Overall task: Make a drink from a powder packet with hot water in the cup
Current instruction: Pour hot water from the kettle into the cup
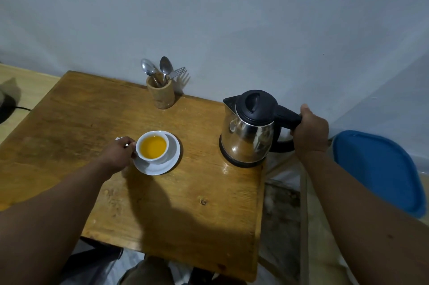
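Note:
A white cup (163, 138) filled with orange-yellow liquid stands on a white saucer (173, 159) near the middle of the wooden table (185, 215). My left hand (117, 154) grips the cup at its left side, where the handle is hidden under my fingers. A bit of white, perhaps the packet (118, 138), pokes out above my knuckles. On the table's right side stands a steel kettle (247, 138) with a black lid, upright on the wood. My right hand (310, 132) is closed around its black handle.
A wooden holder (160, 95) with two spoons and a fork stands at the back of the table against the grey wall. A blue plastic lid or chair (380, 168) sits to the right, beyond the table edge. A dark cable lies at far left.

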